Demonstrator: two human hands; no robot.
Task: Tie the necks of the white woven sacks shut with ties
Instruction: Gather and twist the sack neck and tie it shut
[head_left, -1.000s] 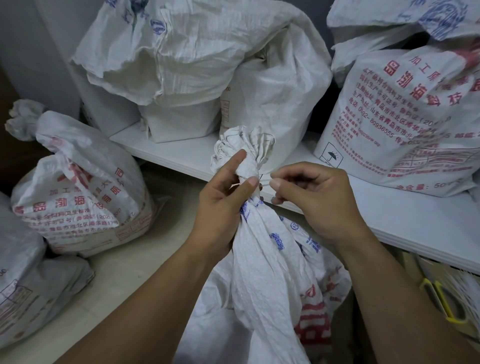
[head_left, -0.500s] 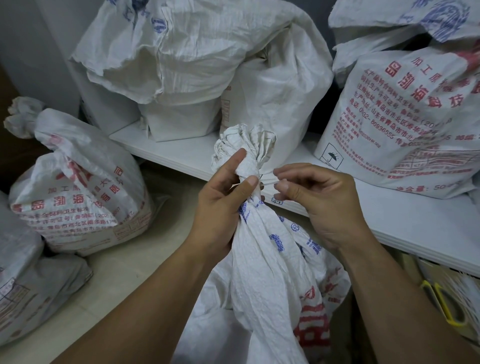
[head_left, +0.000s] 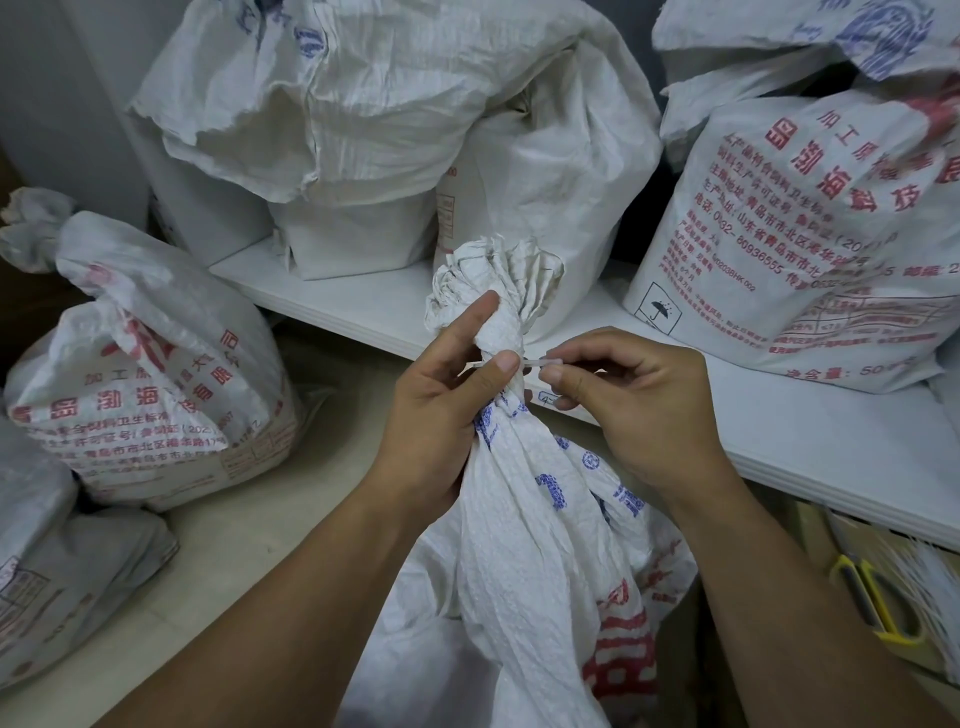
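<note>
This looks like a storeroom or small warehouse corner. Bulging white woven sacks (head_left: 810, 234), printed in red Chinese text with a keep-dry umbrella mark and a weight line reading 50, crowd a low white shelf (head_left: 831, 431). More sacks (head_left: 156, 374) lie on the pale floor (head_left: 249, 545) beside a plain grey wall (head_left: 52, 104). Yellow-handled scissors (head_left: 878, 597) and a bundle of white ties (head_left: 930, 577) sit below the shelf's edge.
</note>
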